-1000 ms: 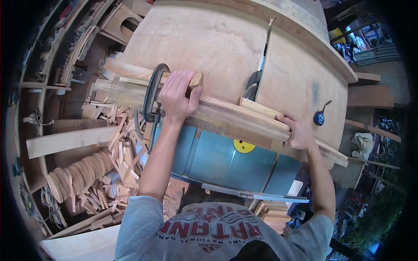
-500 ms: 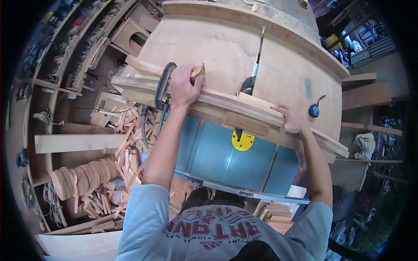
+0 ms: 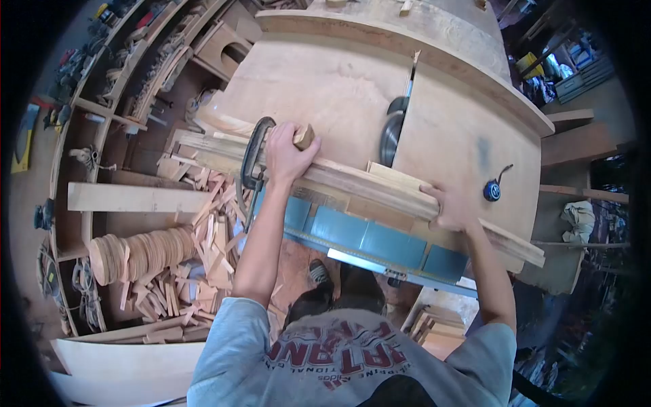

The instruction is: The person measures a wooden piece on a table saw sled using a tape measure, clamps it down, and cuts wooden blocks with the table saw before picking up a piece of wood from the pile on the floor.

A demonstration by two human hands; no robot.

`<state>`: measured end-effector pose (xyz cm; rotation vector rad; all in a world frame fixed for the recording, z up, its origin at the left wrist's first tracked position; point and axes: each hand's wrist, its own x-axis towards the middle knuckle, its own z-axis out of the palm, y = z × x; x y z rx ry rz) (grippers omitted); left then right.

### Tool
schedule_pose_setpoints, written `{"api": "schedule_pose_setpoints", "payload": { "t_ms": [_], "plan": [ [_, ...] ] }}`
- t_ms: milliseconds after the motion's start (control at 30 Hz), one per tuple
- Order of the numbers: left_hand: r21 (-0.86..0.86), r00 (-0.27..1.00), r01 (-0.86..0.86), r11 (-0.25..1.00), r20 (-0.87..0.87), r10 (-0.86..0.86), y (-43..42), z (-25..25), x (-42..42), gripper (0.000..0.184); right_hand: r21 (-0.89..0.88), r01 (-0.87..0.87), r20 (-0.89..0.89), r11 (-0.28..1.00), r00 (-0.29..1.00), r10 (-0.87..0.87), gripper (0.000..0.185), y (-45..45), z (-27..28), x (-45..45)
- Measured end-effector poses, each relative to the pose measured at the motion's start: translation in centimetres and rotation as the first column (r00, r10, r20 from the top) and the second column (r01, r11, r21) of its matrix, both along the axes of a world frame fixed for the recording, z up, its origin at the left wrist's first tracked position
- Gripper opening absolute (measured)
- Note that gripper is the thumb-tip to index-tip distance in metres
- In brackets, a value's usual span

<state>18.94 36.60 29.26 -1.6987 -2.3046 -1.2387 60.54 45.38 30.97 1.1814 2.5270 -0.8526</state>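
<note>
My left hand (image 3: 288, 152) is closed around a wooden block (image 3: 304, 138) at the near rail (image 3: 366, 187) of a plywood crosscut sled (image 3: 319, 81). A dark C-clamp (image 3: 253, 150) grips the rail just left of that hand. My right hand (image 3: 449, 209) wraps over the same rail farther right, its fingertips at the end of a short wood piece (image 3: 397, 176) lying against the rail. A round saw blade (image 3: 391, 138) stands up through the sled's slot, just beyond the wood piece and apart from both hands.
A blue tape measure (image 3: 491, 190) lies on the sled's right side. The blue saw table (image 3: 332, 230) shows below the rail. Wood offcuts (image 3: 217, 254) and stacked wooden discs (image 3: 142, 254) lie at left, beside shelves (image 3: 88, 180). Boards (image 3: 576, 149) stand at right.
The sled has moved back toward me with both hands on its rail. More of the saw blade now shows, and the yellow throat plate is covered.
</note>
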Motion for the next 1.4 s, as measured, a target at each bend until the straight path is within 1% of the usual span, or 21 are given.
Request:
{"api": "schedule_pose_setpoints", "payload": {
  "t_ms": [67, 133, 167, 200, 267, 300, 367, 400, 467, 500, 600, 667, 733, 800, 867, 900, 1000, 1100, 1267, 1333, 1400],
  "plan": [
    [-0.065, 1.0, 0.025, 0.998, 0.01, -0.024, -4.6, 0.1, 0.3, 0.044, -0.02, -0.009, 0.013, 1.0, 1.0, 0.009, 0.101, -3.5, -0.7, 0.7],
    [0.035, 0.984, 0.016, 0.999, -0.18, -0.01, -9.4, 1.9, 3.0, 0.067, 0.076, -0.023, -0.024, 0.997, 0.999, 0.025, 0.101, -5.8, -1.3, 1.4],
    [0.045, 0.998, -0.023, 0.999, -0.05, 0.025, -13.4, 0.9, 4.5, 0.083, 0.069, -0.021, -0.02, 0.997, 1.0, 0.022, 0.101, -6.0, -1.2, 1.3],
    [0.089, 0.999, -0.044, 0.995, -0.013, 0.046, -17.3, -0.6, 5.7, 0.072, 0.056, 0.0, -0.012, 0.998, 1.0, 0.001, 0.102, -6.0, -0.9, 1.1],
    [-0.068, 0.897, -0.011, 0.998, 0.44, 0.04, -26.5, -9.7, 7.9, 0.058, 0.027, 0.023, 0.003, 0.999, 1.0, -0.023, 0.103, -6.2, -0.6, 0.8],
    [-0.208, 0.767, -0.008, 0.978, 0.626, 0.139, -30.8, -15.3, 8.9, 0.059, 0.014, 0.027, 0.012, 1.0, 1.0, -0.028, 0.104, -6.0, -0.4, 0.7],
    [-0.438, 0.131, -0.12, 0.891, 0.882, 0.452, -30.9, -22.9, 10.7, 0.057, -0.02, 0.026, 0.027, 0.999, 0.999, -0.025, 0.105, -5.6, -0.2, 0.4],
    [-0.494, -0.234, -0.211, 0.843, 0.863, 0.447, -28.9, -25.8, 10.5, 0.061, 0.01, 0.023, 0.008, 1.0, 1.0, -0.023, 0.106, -5.5, 0.0, 0.3],
    [-0.346, -0.577, -0.159, 0.925, 0.792, 0.198, -23.9, -24.8, 9.1, 0.068, 0.009, 0.021, -0.007, 1.0, 1.0, -0.021, 0.107, -5.8, 0.4, 0.1],
    [-0.337, -0.652, -0.133, 0.932, 0.738, 0.173, -22.1, -25.3, 8.9, 0.068, 0.011, 0.022, -0.001, 1.0, 1.0, -0.022, 0.107, -5.6, 0.6, -0.1],
    [-0.421, -0.571, -0.044, 0.906, 0.755, 0.322, -21.1, -25.8, 9.8, 0.068, 0.007, 0.017, 0.007, 1.0, 1.0, -0.017, 0.108, -5.4, 0.6, -0.1],
    [-0.534, -0.381, 0.049, 0.844, 0.771, 0.51, -23.7, -25.9, 10.6, 0.069, 0.012, 0.027, -0.003, 1.0, 1.0, -0.027, 0.108, -5.3, 0.6, -0.2],
    [-0.71, 0.05, 0.193, 0.677, 0.696, 0.716, -29.0, -25.0, 11.3, 0.069, -0.016, 0.037, 0.03, 0.999, 0.999, -0.037, 0.108, -5.3, 0.9, -0.2],
    [-0.912, 0.764, 0.286, 0.293, 0.402, 0.505, -34.1, -22.7, 10.4, 0.06, -0.021, 0.029, 0.018, 0.999, 0.999, -0.029, 0.108, -5.2, 1.0, -0.1],
    [-0.882, 0.898, 0.147, 0.448, 0.309, 0.313, -33.4, -14.2, 10.7, 0.029, -0.026, 0.032, 0.004, 0.999, 0.999, -0.032, 0.108, -5.2, 0.9, 0.0],
    [-0.887, 0.902, 0.135, 0.442, 0.294, 0.315, -31.6, -10.2, 11.0, 0.029, -0.016, 0.028, 0.011, 0.999, 1.0, -0.028, 0.108, -5.2, 0.9, 0.0],
    [-0.519, 0.967, -0.023, 0.855, 0.206, 0.151, -23.4, -1.0, 12.3, 0.009, -0.009, 0.03, 0.004, 1.0, 1.0, -0.03, 0.106, -5.3, 0.7, 0.3],
    [-0.188, 0.988, 0.15, 0.971, -0.012, -0.155, -12.7, 3.9, 12.5, 0.008, -0.007, 0.034, -0.009, 0.999, 0.999, -0.034, 0.107, -5.6, 0.3, 0.6],
    [-0.459, 0.926, 0.283, 0.842, -0.097, -0.365, -2.3, 3.9, 10.8, 0.013, 0.025, 0.046, -0.007, 0.999, 0.999, -0.046, 0.107, -5.7, 0.4, 1.0],
    [-0.819, 0.976, 0.206, 0.536, 0.13, -0.175, -0.2, 2.5, 10.0, 0.025, 0.026, 0.033, -0.011, 0.999, 0.999, -0.033, 0.107, -5.9, 0.0, 1.2],
    [-0.842, 0.961, 0.267, 0.469, 0.198, -0.193, 1.4, 0.6, 9.0, 0.028, 0.037, 0.04, -0.018, 0.999, 0.999, -0.039, 0.107, -6.1, -0.1, 1.3]
  ]
}}
